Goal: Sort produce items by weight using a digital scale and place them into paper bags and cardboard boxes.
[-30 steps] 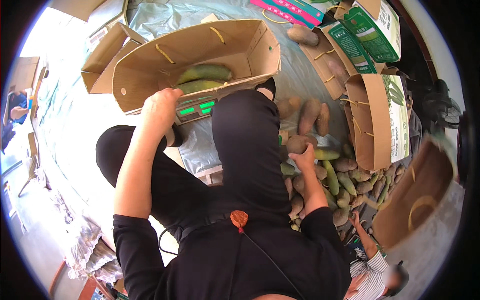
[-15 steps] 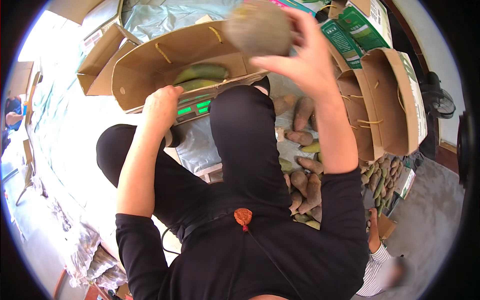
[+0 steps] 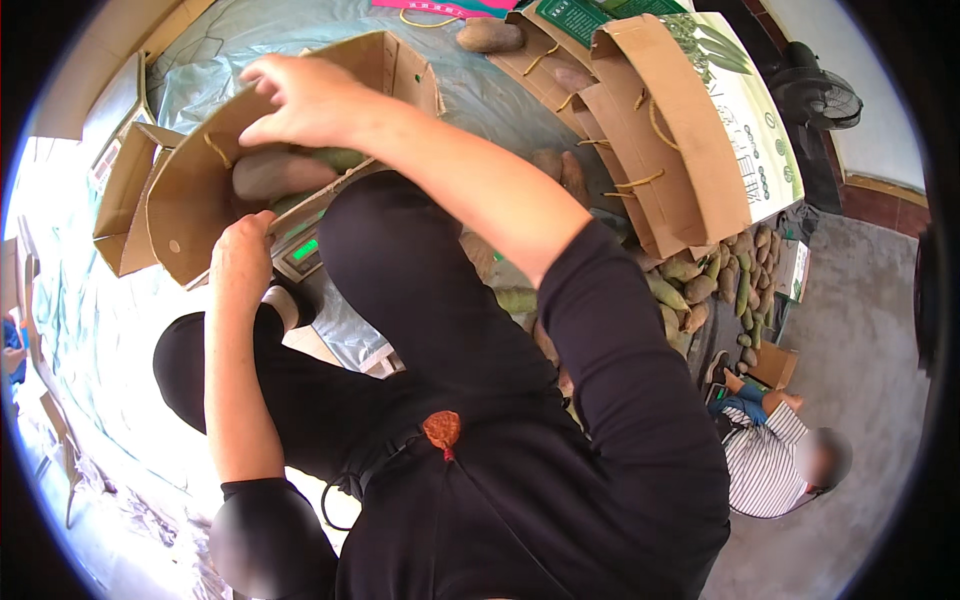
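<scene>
An open cardboard box with yellow cord handles stands at the upper left. My left hand grips its near rim. My right hand is above the box with fingers apart and nothing in it. Below that hand, a large brown tuber lies inside the box, slightly blurred. Beside it, partly hidden by my right hand and forearm, is a green elongated vegetable. A scale with a lit green display shows at the box's near side, by my knee.
More open cardboard boxes stand to the right, and a brown tuber lies at the back. A large pile of brown and green tubers spreads on the right floor. A person in a striped shirt sits at the lower right, near a black fan.
My right hand has swung left from beyond the box's right end and let go of the brown tuber, now inside. My left hand stays on the rim. The whole view has shifted.
</scene>
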`<act>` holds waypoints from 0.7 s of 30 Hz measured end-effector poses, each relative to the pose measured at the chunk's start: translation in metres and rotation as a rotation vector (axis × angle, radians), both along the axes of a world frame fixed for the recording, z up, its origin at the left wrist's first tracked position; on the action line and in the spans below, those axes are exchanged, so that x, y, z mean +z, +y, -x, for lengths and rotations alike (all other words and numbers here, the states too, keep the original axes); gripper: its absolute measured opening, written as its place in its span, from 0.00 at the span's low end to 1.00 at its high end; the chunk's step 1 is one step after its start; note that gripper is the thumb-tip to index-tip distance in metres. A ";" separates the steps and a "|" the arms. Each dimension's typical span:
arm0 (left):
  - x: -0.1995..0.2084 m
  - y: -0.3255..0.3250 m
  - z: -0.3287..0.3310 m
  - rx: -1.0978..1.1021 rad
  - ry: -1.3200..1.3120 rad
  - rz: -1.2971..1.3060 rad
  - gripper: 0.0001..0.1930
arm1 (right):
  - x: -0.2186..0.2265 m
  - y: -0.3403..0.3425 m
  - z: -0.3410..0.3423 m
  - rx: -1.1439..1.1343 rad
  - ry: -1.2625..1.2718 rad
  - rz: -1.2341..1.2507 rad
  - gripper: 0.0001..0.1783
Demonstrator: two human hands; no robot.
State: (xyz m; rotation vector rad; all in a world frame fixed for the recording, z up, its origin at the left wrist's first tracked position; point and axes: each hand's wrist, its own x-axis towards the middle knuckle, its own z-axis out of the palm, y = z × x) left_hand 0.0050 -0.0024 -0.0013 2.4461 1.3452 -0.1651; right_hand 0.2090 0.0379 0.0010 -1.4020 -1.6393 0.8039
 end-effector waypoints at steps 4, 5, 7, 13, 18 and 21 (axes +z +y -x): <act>-0.002 0.001 0.005 0.018 0.046 0.020 0.12 | 0.000 -0.065 -0.058 -0.148 0.064 -0.021 0.27; -0.002 0.002 0.006 0.009 0.030 0.017 0.12 | -0.017 -0.084 -0.074 -0.247 0.150 0.053 0.24; 0.001 0.002 0.001 -0.001 0.019 0.021 0.12 | -0.041 -0.125 -0.101 -0.501 0.477 0.054 0.24; -0.005 0.000 0.005 -0.004 -0.025 0.023 0.12 | -0.116 -0.205 -0.112 -0.945 0.405 0.286 0.45; 0.005 -0.004 -0.002 0.000 -0.040 0.045 0.13 | -0.122 -0.225 -0.096 -0.855 0.131 0.334 0.42; 0.007 -0.003 -0.003 0.022 -0.035 0.040 0.13 | -0.107 -0.245 -0.089 -0.788 0.208 0.307 0.38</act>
